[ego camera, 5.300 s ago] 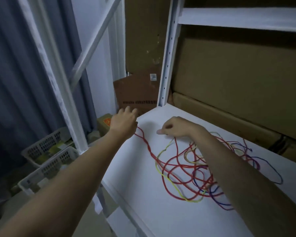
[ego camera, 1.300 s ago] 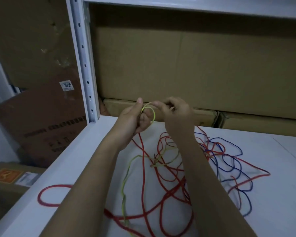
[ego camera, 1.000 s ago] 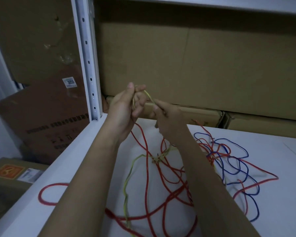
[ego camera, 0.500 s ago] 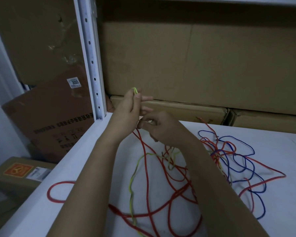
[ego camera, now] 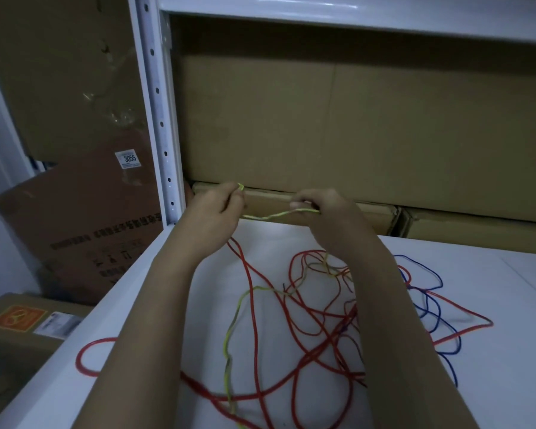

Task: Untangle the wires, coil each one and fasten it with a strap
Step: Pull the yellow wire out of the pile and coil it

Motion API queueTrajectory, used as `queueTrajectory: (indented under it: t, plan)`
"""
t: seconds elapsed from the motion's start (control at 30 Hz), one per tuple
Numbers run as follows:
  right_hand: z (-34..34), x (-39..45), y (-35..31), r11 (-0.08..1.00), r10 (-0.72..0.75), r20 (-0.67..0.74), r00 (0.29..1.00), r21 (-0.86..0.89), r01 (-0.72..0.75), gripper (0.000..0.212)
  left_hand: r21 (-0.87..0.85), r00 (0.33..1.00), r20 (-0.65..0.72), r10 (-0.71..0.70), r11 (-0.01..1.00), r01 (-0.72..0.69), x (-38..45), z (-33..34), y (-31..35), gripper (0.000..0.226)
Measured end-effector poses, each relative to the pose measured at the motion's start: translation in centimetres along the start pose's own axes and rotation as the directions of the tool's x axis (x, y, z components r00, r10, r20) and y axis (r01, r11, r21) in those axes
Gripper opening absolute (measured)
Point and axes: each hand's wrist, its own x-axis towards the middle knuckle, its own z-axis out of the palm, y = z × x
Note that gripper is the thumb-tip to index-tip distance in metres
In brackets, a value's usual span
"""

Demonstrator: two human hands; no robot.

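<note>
Yellow wire point(ego camera: 279, 214) stretched between both hands, above white shelf point(ego camera: 508, 382), just in front of cardboard boxes point(ego camera: 322, 125). Left hand point(ego camera: 212, 212) pinches wire end; right hand point(ego camera: 325, 212) fingers curled round same wire further along. Rest of yellow wire trails down into red wires point(ego camera: 254, 305) and blue wire point(ego camera: 427, 295) tangle on shelf, nearer than boxes. Step judged: drawing yellow free. Do well: feed slowly through right hand, keep light tension (stop at snags), lift crossings off red loops rather than yank.
</note>
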Motion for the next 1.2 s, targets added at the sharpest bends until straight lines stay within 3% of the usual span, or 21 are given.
queueTrajectory:
  t: [0.17, 0.3, 0.4, 0.5, 0.57, 0.67, 0.73, 0.8, 0.83, 0.9, 0.97, 1.07, 1.13, 1.2]
  plan:
    - [-0.6, 0.3, 0.3, 0.959, -0.024, -0.267, 0.963, 0.265, 0.097, 0.014, -0.115, 0.99, 0.135, -0.037, 0.992, 0.052, 0.1, 0.6, 0.8, 0.037]
    - [-1.0, 0.3, 0.4, 0.937, 0.047, -0.456, 0.889, 0.328, 0.119, 0.01, -0.236, 0.945, 0.322, 0.054, 0.971, 0.025, -0.2, 0.7, 1.5, 0.048]
    - [-1.3, 0.3, 0.5, 0.91, 0.106, -0.503, 0.857, 0.398, 0.121, 0.016, -0.423, 0.877, 0.46, 0.137, 0.903, 0.081, -0.4, 0.2, 2.2, 0.047]
    - [-1.0, 0.5, 0.9, 0.878, 0.156, -0.436, 0.886, 0.473, 0.078, 0.025, -0.583, 0.797, 0.543, 0.265, 0.802, 0.13, -0.4, -0.3, 2.4, 0.042]
    - [-0.3, 0.7, 0.9, 0.843, 0.159, -0.354, 0.921, 0.534, 0.059, 0.026, -0.698, 0.83, 0.492, 0.263, 0.689, 0.195, -0.3, -0.4, 2.6, 0.043]
    - [1.1, 0.9, 0.3, 0.816, 0.121, -0.206, 0.971, 0.578, 0.021, 0.015, -0.876, 0.948, 0.312, 0.064, 0.405, 0.261, 0.3, -0.3, 2.7, 0.038]
    - [1.8, 0.8, -0.1, 0.772, 0.089, -0.068, 0.994, 0.635, -0.026, 0.01, -0.948, 0.969, 0.238, -0.069, 0.201, 0.247, 0.9, -0.4, 2.3, 0.036]
    - [2.5, 0.6, -0.4, 0.739, 0.043, 0.054, 0.998, 0.67, -0.068, 0.015, -0.974, 0.967, 0.206, -0.152, 0.062, 0.217, 1.2, -0.6, 1.9, 0.037]
    - [2.8, 0.6, -0.5, 0.771, 0.016, 0.077, 0.997, 0.634, -0.061, 0.019, -0.979, 0.964, 0.199, -0.178, 0.007, 0.203, 1.2, -0.7, 1.7, 0.037]
    - [3.5, 0.5, -0.6, 0.924, -0.049, 0.048, 0.998, 0.382, 0.027, 0.026, -0.982, 0.961, 0.189, -0.203, -0.067, 0.179, 1.2, -0.7, 1.6, 0.039]
    - [4.0, 0.3, -1.0, 0.99, -0.11, 0.076, 0.991, 0.101, 0.102, 0.031, -0.984, 0.961, 0.168, -0.22, -0.092, 0.151, 1.3, -0.7, 1.5, 0.039]
    - [4.7, -0.1, -1.7, 0.984, -0.145, 0.218, 0.965, -0.07, 0.164, 0.04, -0.989, 0.962, 0.126, -0.244, -0.103, 0.103, 1.4, -0.2, 1.3, 0.037]
    - [4.9, -0.4, -2.2, 0.973, -0.176, 0.254, 0.951, -0.104, 0.208, 0.043, -0.994, 0.965, 0.093, -0.244, 0.026, 0.102, 1.3, 0.2, 1.3, 0.035]
    - [4.5, -0.4, -2.5, 0.975, -0.21, 0.259, 0.943, -0.009, 0.22, 0.035, -0.984, 0.974, 0.067, -0.218, 0.149, 0.101, 1.2, 0.6, 1.2, 0.035]
